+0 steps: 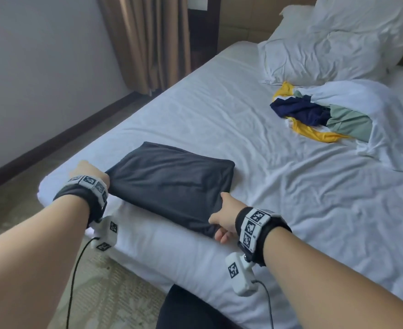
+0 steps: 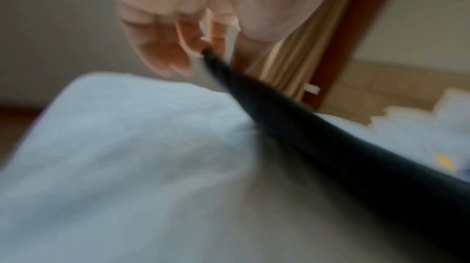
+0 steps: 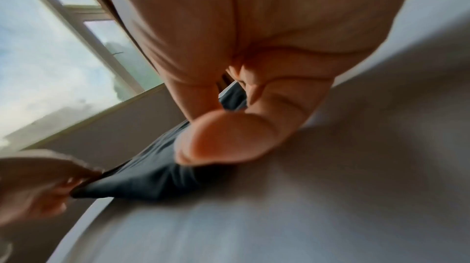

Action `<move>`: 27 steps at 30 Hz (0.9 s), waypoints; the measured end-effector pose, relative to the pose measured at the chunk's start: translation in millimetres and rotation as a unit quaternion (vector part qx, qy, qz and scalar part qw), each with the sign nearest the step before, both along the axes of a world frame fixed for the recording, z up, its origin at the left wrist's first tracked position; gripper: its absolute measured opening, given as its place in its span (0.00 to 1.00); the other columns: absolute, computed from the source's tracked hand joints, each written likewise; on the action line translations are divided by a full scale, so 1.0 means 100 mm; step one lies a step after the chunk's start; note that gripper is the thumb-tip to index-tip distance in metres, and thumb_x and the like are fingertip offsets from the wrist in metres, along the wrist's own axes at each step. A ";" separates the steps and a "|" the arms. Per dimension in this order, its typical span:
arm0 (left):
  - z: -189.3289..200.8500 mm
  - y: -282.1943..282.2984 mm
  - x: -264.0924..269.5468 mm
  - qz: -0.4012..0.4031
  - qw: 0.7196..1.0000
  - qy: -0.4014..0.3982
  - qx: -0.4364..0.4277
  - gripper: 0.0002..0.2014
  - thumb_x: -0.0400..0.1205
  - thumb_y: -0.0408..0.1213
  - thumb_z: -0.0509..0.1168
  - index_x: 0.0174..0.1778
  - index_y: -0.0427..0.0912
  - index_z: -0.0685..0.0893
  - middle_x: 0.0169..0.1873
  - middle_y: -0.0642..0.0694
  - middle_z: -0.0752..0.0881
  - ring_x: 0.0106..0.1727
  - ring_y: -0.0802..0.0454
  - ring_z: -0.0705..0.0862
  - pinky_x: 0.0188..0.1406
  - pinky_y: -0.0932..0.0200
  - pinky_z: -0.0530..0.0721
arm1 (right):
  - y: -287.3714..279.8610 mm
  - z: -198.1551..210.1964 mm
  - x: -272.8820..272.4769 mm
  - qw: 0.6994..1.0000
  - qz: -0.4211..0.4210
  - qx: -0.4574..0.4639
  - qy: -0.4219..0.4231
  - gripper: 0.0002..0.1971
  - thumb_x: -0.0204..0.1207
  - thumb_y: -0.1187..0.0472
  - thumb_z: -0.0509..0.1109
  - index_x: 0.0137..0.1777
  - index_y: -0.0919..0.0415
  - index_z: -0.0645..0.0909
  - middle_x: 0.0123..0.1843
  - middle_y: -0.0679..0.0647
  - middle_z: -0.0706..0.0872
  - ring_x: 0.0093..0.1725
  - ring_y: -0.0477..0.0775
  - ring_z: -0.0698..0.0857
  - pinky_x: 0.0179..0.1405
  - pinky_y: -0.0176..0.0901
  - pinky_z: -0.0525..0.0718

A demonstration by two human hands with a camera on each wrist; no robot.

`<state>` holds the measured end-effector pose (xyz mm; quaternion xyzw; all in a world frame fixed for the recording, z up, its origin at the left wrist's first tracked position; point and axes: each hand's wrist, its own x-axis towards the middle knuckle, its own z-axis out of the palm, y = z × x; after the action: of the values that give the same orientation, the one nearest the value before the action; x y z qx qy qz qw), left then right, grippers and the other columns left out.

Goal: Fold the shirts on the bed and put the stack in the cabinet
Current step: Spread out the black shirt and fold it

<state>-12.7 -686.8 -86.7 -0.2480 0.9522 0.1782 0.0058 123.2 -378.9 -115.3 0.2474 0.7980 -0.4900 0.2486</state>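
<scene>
White sheets are covering the bed [image 1: 195, 110] you are working on. Your left hand [image 1: 90, 173] is pinching the near-left corner of the dark shirt [image 1: 172, 184], and your right hand [image 1: 226, 218] is gripping its near-right corner. Keep both corners level and taut while you are folding. Well apart, near the pillows [image 1: 333, 41], unfolded shirts [image 1: 314, 115] are lying heaped.
</scene>
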 end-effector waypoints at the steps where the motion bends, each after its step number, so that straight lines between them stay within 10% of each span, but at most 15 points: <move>1: -0.01 0.06 0.03 -0.016 0.998 0.008 -0.056 0.17 0.82 0.41 0.68 0.60 0.32 0.81 0.60 0.29 0.85 0.60 0.30 0.84 0.60 0.39 0.84 | -0.01 0.03 -0.02 0.998 0.033 0.052 0.006 0.27 0.77 0.66 0.65 0.76 0.58 0.63 0.45 0.66 0.87 0.30 0.63 0.88 0.32 0.51 0.84; 4: -0.15 0.46 0.23 -0.199 0.978 0.011 -0.067 0.36 0.80 0.69 0.61 0.82 0.56 0.71 0.82 0.38 0.68 0.82 0.34 0.66 0.82 0.38 0.66 | 0.04 0.14 -0.19 0.940 0.117 0.307 0.094 0.18 0.79 0.53 0.63 0.67 0.57 0.75 0.64 0.62 0.84 0.59 0.66 0.86 0.55 0.50 0.84; 9: -0.67 0.86 0.38 -0.273 0.941 -0.181 -0.087 0.46 0.70 0.87 0.37 0.84 0.77 0.35 0.89 0.51 0.32 0.88 0.38 0.29 0.84 0.32 0.30 | 0.07 0.07 -0.55 0.882 0.232 0.358 0.201 0.32 0.84 0.43 0.60 0.87 0.49 0.59 0.89 0.55 0.56 0.88 0.59 0.51 0.86 0.56 0.56; 16: -0.74 0.87 0.25 -0.281 0.930 -0.212 -0.109 0.48 0.67 0.89 0.35 0.82 0.77 0.31 0.89 0.50 0.31 0.88 0.37 0.30 0.84 0.30 0.33 | 0.33 -0.44 -0.98 0.876 0.285 0.387 0.046 0.45 0.77 0.22 0.49 0.87 0.36 0.34 0.90 0.45 0.30 0.89 0.51 0.34 0.85 0.70 0.43; 21: -0.88 0.88 0.19 -0.274 0.931 -0.204 -0.126 0.48 0.68 0.88 0.36 0.83 0.76 0.32 0.90 0.48 0.34 0.89 0.34 0.34 0.84 0.28 0.38 | 0.25 -0.53 -1.10 0.883 0.295 0.365 0.024 0.46 0.79 0.24 0.53 0.89 0.41 0.36 0.90 0.50 0.32 0.89 0.58 0.33 0.87 0.58 0.34; 27: -0.81 0.89 0.32 -0.261 0.930 -0.202 -0.163 0.53 0.61 0.89 0.29 0.85 0.74 0.34 0.90 0.47 0.39 0.89 0.32 0.41 0.84 0.27 0.46 | 0.29 -0.33 -0.93 0.876 0.284 0.368 0.128 0.43 0.77 0.29 0.61 0.89 0.39 0.51 0.92 0.53 0.45 0.90 0.59 0.47 0.88 0.57 0.49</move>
<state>19.1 -598.0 -167.6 -0.0184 0.9781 -0.0414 0.2034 30.4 -349.9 -148.1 0.0190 0.9816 -0.0963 0.1636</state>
